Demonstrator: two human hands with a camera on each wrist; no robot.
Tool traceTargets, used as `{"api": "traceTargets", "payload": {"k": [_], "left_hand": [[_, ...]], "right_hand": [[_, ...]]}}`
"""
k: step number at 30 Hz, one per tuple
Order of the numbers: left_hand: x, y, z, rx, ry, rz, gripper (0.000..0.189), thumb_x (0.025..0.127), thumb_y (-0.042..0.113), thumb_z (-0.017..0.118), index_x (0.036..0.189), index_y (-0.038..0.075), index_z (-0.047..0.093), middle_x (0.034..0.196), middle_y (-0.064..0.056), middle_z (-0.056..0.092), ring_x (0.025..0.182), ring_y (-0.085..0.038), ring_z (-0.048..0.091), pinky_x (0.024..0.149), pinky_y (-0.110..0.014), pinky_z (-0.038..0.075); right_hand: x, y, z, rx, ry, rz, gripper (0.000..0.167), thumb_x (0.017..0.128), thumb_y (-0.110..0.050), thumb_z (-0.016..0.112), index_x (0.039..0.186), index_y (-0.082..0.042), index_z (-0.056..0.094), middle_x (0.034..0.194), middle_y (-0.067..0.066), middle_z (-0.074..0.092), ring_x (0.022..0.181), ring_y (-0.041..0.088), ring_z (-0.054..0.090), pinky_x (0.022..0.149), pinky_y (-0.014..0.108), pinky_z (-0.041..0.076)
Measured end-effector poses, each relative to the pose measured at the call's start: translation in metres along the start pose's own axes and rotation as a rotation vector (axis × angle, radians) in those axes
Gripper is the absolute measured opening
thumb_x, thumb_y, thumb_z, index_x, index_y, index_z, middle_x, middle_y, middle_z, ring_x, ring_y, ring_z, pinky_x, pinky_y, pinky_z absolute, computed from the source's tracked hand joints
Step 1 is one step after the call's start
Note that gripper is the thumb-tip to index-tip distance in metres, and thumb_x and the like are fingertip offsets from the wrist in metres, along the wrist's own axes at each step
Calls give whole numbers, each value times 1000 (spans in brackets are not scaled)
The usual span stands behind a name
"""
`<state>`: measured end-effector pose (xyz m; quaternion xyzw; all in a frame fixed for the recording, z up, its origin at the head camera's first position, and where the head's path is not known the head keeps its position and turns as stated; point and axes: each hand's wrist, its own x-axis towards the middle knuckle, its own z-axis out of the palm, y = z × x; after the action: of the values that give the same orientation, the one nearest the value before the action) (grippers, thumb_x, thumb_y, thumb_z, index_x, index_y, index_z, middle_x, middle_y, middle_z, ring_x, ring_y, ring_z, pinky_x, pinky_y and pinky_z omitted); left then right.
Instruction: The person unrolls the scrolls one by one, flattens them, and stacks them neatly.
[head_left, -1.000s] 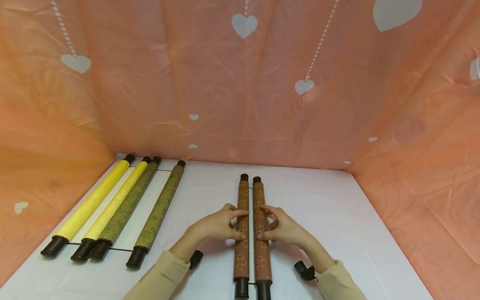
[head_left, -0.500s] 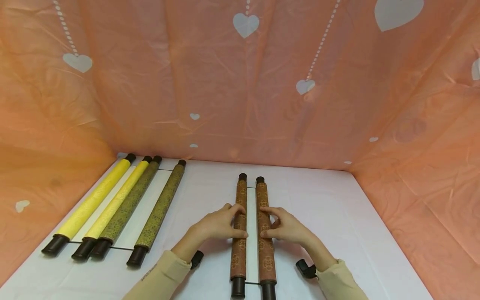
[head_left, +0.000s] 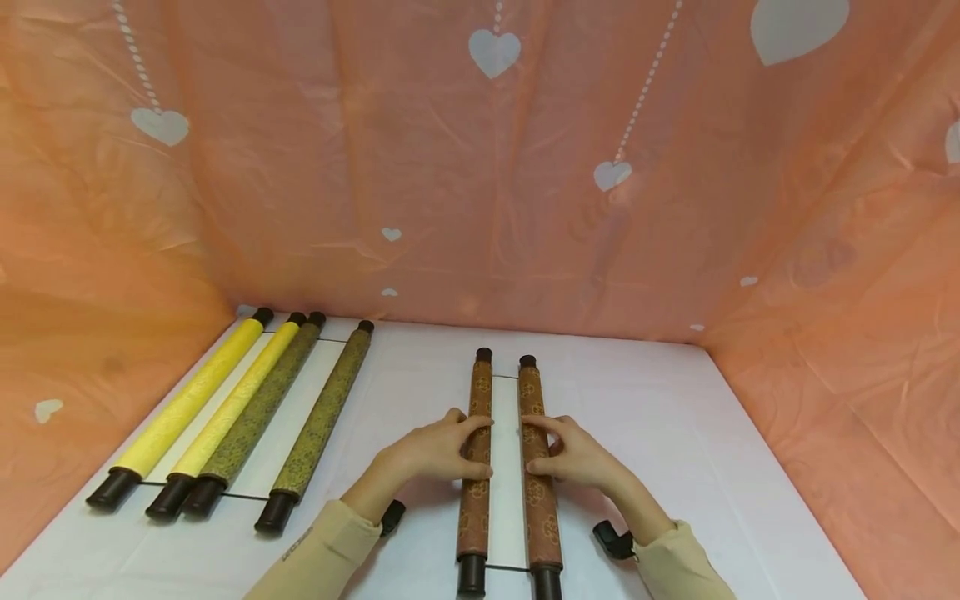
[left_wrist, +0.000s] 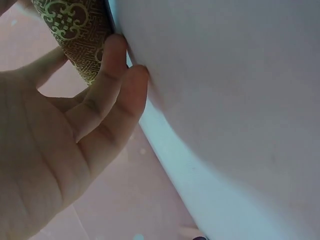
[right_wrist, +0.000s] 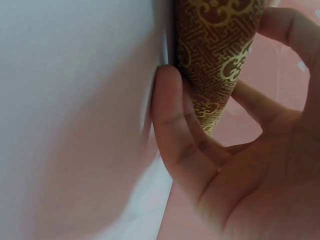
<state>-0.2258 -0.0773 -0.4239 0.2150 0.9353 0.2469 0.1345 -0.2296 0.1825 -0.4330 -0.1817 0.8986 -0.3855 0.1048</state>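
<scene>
On the white desk (head_left: 637,392), right of the yellow scroll (head_left: 192,393) and green scroll (head_left: 325,412), lies the brown scroll (head_left: 507,433), its white strip (head_left: 507,517) exposed between the left roller (head_left: 474,512), in the left hand (head_left: 438,450), and the right roller (head_left: 542,521), in the right hand (head_left: 576,454); each grip is opened to roller width, thumb and fingers curved around it. Move both rollers evenly and in parallel, so the strip should lie flat. The right roller's near end cap (head_left: 547,582) is cut off, and some fingertips are hidden behind the rollers.
</scene>
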Motion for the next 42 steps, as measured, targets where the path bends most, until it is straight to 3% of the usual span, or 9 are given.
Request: {"api": "traceTargets", "payload": {"k": [3,8,14,20,29,33,36,42], "left_hand": [[0,0,-1,7,-23,-5,78,89,48,77,157,23,48,127,-19,52,90,-27,61,77,-52,53],[-1,-1,-2,-5,-30,-31,80,87,42,77,158,24,47,122,-17,49,80,-24,56,69,-44,49],[-2,-3,-4,-20,30,-39,79,85,44,81,153,21,49,122,-17,51,79,-25,58,69,-48,50],[-2,-6,-3,-34,59,-46,79,84,48,83,150,20,49,124,-18,52,79,-26,59,72,-50,52],[-3,-9,-9,-38,-6,-51,73,87,38,77,154,21,52,130,-24,49,85,-26,57,75,-50,51],[-3,-11,-10,-38,7,-51,71,86,38,78,151,21,53,127,-22,49,85,-27,58,75,-50,52],[-2,-12,-10,-42,29,-60,69,86,42,80,146,23,54,124,-19,50,83,-27,58,73,-50,52],[-2,-15,-11,-47,69,-86,64,84,44,84,137,23,54,121,-17,50,79,-27,59,71,-47,51]], "right_hand": [[0,2,1,28,-12,15,73,82,-18,83,149,-10,57,126,26,49,85,21,56,64,33,51],[0,4,1,25,53,30,66,82,-25,88,142,-12,63,130,27,49,83,19,59,70,34,50],[1,4,-1,32,91,52,61,80,-23,91,134,-12,64,128,25,50,85,20,58,75,37,49],[0,8,-7,39,59,32,64,80,-16,87,139,-10,62,128,26,49,85,20,59,76,37,50],[1,14,-17,-6,-23,-8,70,82,-10,74,149,-5,56,128,27,49,80,17,55,72,32,47],[0,16,-20,10,-21,-25,63,85,-13,79,144,-4,60,131,27,50,76,16,56,69,32,48],[0,17,-21,20,20,7,60,84,-21,86,137,-6,63,131,27,51,82,19,56,72,34,48],[0,18,-21,44,70,47,55,81,-17,88,129,-8,65,127,25,50,88,23,55,73,36,48]]}}
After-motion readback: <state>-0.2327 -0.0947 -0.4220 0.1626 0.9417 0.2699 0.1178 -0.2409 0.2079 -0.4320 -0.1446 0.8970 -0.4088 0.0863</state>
